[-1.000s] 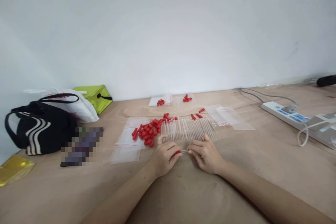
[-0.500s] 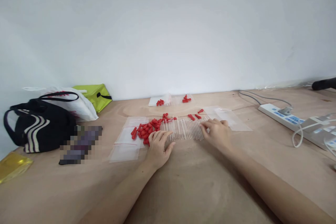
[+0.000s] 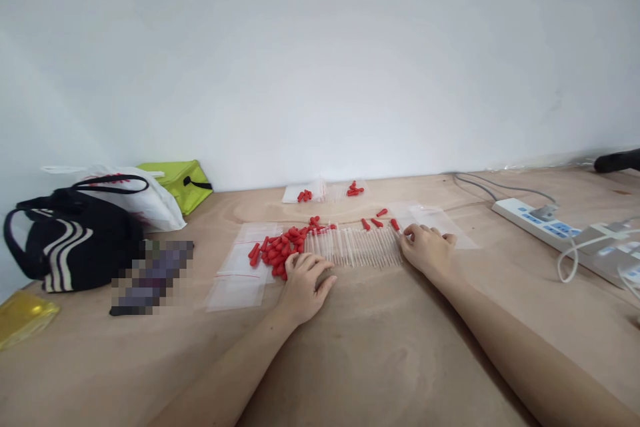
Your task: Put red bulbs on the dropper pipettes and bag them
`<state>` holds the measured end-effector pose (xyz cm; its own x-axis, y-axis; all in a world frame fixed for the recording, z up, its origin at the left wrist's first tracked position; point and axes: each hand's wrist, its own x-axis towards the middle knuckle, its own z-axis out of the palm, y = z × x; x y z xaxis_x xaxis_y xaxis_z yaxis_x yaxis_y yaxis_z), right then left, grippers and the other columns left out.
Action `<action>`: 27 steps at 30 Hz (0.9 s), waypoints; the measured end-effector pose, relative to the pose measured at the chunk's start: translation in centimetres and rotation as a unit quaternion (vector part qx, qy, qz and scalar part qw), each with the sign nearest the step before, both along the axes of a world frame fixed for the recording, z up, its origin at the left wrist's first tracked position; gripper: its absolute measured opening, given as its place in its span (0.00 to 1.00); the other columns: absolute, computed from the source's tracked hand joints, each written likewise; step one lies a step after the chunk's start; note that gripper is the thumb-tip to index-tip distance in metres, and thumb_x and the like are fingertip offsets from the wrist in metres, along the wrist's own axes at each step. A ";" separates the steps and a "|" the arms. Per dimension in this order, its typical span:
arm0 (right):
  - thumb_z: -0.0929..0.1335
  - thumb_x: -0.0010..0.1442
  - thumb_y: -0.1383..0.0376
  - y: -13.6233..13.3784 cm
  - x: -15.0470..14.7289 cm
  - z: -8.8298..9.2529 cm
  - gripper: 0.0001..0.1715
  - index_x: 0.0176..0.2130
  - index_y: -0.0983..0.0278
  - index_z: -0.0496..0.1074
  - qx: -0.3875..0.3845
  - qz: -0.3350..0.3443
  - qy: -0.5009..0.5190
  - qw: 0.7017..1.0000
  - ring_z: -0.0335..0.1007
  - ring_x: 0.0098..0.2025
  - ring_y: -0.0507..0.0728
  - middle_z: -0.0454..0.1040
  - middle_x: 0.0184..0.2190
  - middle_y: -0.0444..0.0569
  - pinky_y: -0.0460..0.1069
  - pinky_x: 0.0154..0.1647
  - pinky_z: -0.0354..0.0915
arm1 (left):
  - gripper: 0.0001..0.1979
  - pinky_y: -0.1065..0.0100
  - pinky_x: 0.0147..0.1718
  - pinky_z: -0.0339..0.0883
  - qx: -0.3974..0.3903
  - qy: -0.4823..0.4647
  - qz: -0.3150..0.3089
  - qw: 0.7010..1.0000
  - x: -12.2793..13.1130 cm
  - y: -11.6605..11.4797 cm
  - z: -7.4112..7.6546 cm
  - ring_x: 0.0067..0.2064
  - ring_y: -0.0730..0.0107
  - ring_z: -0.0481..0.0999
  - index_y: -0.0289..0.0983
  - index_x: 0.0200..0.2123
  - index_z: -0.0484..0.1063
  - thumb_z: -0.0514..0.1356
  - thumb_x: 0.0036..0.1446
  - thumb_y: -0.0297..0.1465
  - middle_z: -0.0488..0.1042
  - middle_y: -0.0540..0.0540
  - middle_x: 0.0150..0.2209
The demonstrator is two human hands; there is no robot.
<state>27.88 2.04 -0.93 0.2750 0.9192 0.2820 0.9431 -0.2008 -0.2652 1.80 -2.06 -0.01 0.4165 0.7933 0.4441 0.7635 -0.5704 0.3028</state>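
Note:
My left hand [image 3: 305,283] rests on the table at the near edge of a pile of red rubber dropper bulbs [image 3: 280,250]. Its fingers are loosely bent and apart, with the thumb stretched out and nothing held. A row of thin clear tubes [image 3: 353,247] lies side by side between my two hands. At the row's right end my right hand [image 3: 427,250] has its fingers curled together. A red dropper bulb [image 3: 395,224] shows just beyond those fingertips; whether they grip anything is hidden. Several loose red bulbs [image 3: 377,222] lie behind the row.
Clear plastic bags [image 3: 235,290] lie left of the pile and another [image 3: 453,230] beyond my right hand. More bulbs [image 3: 355,189] sit on bags at the back. A power strip [image 3: 530,219] with cables is at right, a black bag [image 3: 95,240] at left.
My right hand has moved right, and more of the tube row and a red bulb beside its fingertips now show. My left hand has hardly moved, its fingers slightly shifted.

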 end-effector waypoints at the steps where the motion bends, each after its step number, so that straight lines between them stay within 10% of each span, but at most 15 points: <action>1: 0.59 0.54 0.58 0.0 -0.1 0.0 0.16 0.32 0.62 0.72 -0.001 0.002 0.002 1.000 0.64 0.39 0.61 0.73 0.32 0.52 0.58 0.40 0.44 | 0.05 0.52 0.48 0.46 0.001 0.000 0.000 1.000 0.0 0.0 0.0 0.41 0.63 0.68 0.40 0.34 0.69 0.57 0.51 0.29 0.72 0.49 0.35; 18: 0.58 0.55 0.63 0.0 -1.1 -0.2 0.17 0.29 0.68 0.72 -0.060 0.032 -0.095 0.993 0.65 0.38 0.64 0.73 0.31 0.60 0.58 0.37 0.50 | 0.05 0.58 0.38 0.53 0.039 -0.023 0.074 0.996 -0.2 0.4 -0.3 0.39 0.61 0.68 0.40 0.33 0.71 0.57 0.52 0.32 0.72 0.47 0.34; 27: 0.55 0.58 0.62 -0.6 -2.0 -0.7 0.18 0.32 0.67 0.68 0.079 0.048 -0.043 0.995 0.64 0.37 0.62 0.73 0.30 0.56 0.57 0.39 0.49 | 0.09 0.57 0.41 0.53 -0.047 0.050 0.230 0.971 -1.1 6.8 3.5 0.45 0.55 0.68 0.42 0.33 0.73 0.52 0.55 0.30 0.74 0.46 0.39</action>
